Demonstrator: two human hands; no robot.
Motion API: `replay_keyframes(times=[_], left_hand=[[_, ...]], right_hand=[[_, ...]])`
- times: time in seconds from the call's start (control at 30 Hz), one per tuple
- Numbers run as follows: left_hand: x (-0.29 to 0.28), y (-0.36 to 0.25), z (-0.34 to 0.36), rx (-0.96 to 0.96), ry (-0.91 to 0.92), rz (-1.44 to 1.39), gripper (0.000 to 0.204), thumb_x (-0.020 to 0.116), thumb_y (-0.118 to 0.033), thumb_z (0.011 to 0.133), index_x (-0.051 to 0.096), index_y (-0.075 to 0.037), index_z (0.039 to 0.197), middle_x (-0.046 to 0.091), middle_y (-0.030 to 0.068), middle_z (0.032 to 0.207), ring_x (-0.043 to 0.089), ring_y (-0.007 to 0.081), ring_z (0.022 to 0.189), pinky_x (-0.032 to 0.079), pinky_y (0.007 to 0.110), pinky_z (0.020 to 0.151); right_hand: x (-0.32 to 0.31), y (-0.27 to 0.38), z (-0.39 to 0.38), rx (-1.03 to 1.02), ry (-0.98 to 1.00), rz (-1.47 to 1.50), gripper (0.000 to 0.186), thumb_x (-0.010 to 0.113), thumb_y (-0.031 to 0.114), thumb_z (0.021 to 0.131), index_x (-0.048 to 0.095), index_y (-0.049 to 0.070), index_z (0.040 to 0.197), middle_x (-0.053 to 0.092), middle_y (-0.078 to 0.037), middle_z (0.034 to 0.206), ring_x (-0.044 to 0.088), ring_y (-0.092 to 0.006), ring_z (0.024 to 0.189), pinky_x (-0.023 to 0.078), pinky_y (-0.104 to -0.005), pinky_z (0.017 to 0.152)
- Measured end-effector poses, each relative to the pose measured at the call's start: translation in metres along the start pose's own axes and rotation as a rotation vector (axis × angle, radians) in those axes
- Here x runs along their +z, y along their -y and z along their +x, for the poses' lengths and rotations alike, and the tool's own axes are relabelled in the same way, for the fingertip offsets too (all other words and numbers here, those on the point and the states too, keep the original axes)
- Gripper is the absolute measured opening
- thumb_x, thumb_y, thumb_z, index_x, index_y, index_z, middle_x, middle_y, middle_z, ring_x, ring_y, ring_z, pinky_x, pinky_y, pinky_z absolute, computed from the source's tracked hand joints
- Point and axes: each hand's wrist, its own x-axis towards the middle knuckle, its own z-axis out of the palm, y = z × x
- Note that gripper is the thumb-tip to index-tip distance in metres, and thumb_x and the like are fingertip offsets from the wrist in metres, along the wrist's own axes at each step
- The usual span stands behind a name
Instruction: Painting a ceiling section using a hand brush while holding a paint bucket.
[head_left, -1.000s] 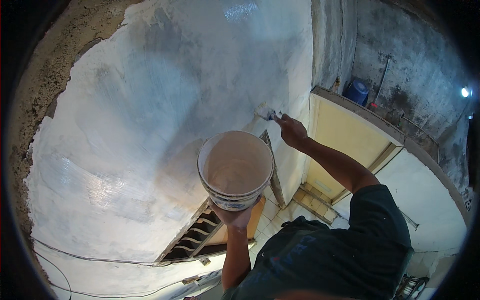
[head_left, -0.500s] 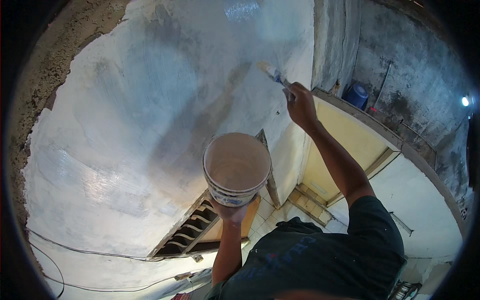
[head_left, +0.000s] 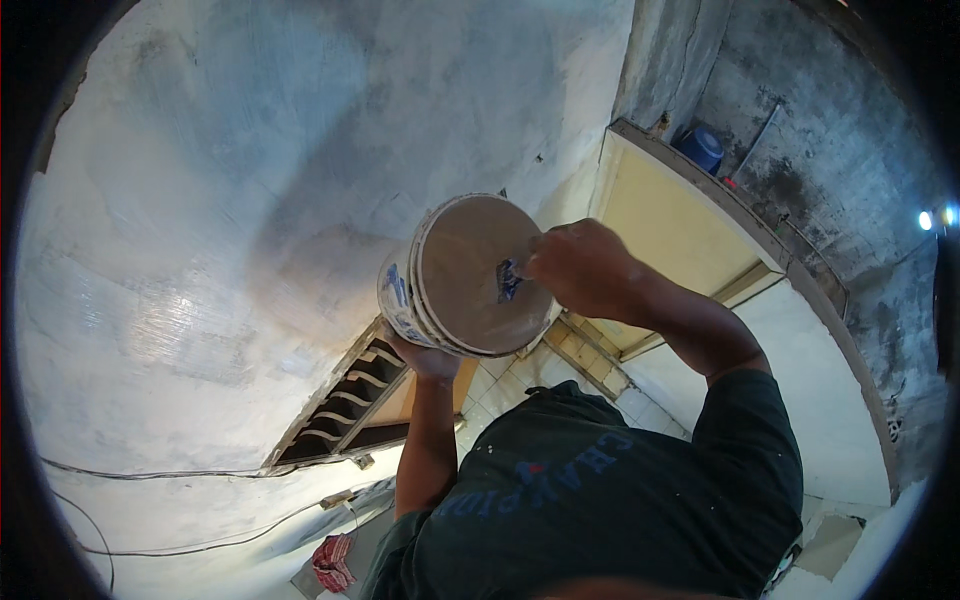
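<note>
A white plastic bucket (head_left: 462,320) with pale, greyish-beige contents is tilted a little in front of the whitewashed wall (head_left: 180,200). My left hand (head_left: 420,355) grips it from below, largely hidden by the bucket. My right hand (head_left: 582,265) holds a paintbrush (head_left: 508,282) down inside the bucket; its blue band shows, while the bristles are hard to make out. The wall carries uneven white and bluish-grey patches.
A slatted vent (head_left: 345,410) and cables (head_left: 150,475) run low on the wall. To the right stand a yellow door (head_left: 680,230), a ledge with a blue container (head_left: 700,148), a grey wall and a lamp (head_left: 926,218). Red cloth (head_left: 332,562) lies below.
My right hand and brush have moved from the wall down into the bucket. The bucket has risen in view and tilts more toward the right. The view has shifted slightly.
</note>
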Motion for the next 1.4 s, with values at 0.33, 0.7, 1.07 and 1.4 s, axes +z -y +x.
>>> replay_keyframes(times=[0.33,0.7,1.07,1.4], left_hand=[[-0.016,0.004,0.002,0.026,0.002,-0.025,0.07,0.032,-0.063,0.099,0.046,-0.014,0.147,0.053,0.0115,0.146,0.053,0.0319,0.132,0.043,0.05,0.111],[0.004,0.001,-0.015,-0.011,-0.059,0.024,0.075,0.033,-0.066,0.096,0.044,-0.015,0.149,0.051,0.0084,0.148,0.048,0.0302,0.136,0.039,0.048,0.113],[-0.008,0.001,-0.024,-0.113,-0.061,-0.11,0.075,0.034,-0.066,0.095,0.04,-0.017,0.152,0.04,0.0087,0.155,0.038,0.0318,0.142,0.033,0.052,0.116],[0.031,-0.005,-0.04,0.135,-0.169,0.32,0.069,0.038,-0.058,0.099,0.037,-0.013,0.15,0.04,0.0107,0.151,0.043,0.0308,0.137,0.04,0.051,0.112]], right_hand=[[0.035,0.024,0.017,-0.056,-0.02,-0.033,0.012,0.064,0.009,0.082,0.075,0.011,0.082,0.071,-0.011,0.09,0.072,-0.0297,0.089,0.058,-0.0404,0.077],[0.061,-0.012,-0.022,0.231,-0.228,1.007,0.029,0.071,0.011,0.091,0.07,-0.002,0.117,0.071,-0.011,0.079,0.066,-0.0181,0.069,0.051,-0.0321,0.063],[0.085,-0.003,-0.022,0.56,-0.222,1.541,0.026,0.067,0.011,0.097,0.068,-0.007,0.117,0.056,0.003,0.07,0.044,-0.004,0.06,0.038,-0.0215,0.054],[0.127,-0.042,-0.001,0.539,-0.426,1.685,0.021,0.061,0.012,0.1,0.064,-0.004,0.114,0.056,0.0,0.074,0.044,-0.0059,0.055,0.037,-0.0219,0.05]])
